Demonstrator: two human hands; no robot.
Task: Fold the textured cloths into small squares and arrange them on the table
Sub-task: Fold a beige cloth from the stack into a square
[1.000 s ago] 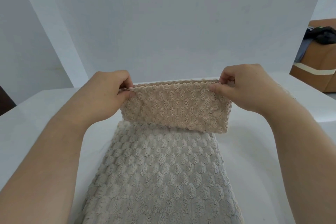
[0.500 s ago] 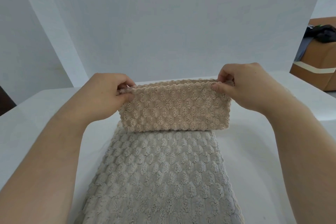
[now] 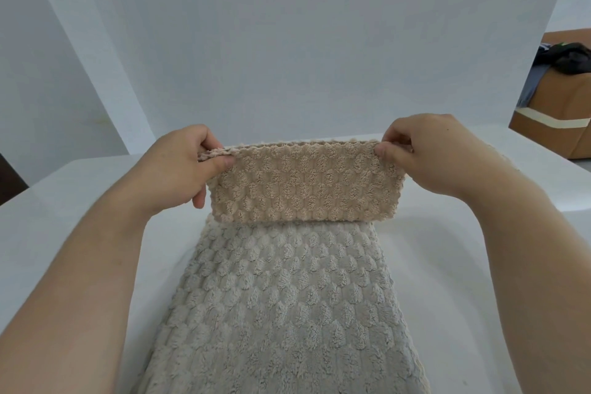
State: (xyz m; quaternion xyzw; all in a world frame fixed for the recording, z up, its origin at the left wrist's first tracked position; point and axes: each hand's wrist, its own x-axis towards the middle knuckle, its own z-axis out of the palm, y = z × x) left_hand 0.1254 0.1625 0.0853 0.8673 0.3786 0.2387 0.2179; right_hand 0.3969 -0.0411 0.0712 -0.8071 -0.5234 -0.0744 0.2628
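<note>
A beige textured cloth (image 3: 303,184) hangs folded into a wide strip just above the table. My left hand (image 3: 179,169) pinches its upper left corner between thumb and fingers. My right hand (image 3: 425,155) pinches the upper right corner the same way. The strip's lower edge touches or hovers right over the far end of a grey textured cloth (image 3: 284,307), which lies flat on the white table (image 3: 80,201) and runs toward me out of view at the bottom.
White panels (image 3: 287,41) rise behind and to the left of the table. A brown box with dark clothing on it (image 3: 556,105) stands off the table at the far right. Bare table surface shows on both sides of the grey cloth.
The beige strip's slanted lower edge has levelled out and come to meet the far end of the grey cloth. Both hands keep their pinch and have barely shifted.
</note>
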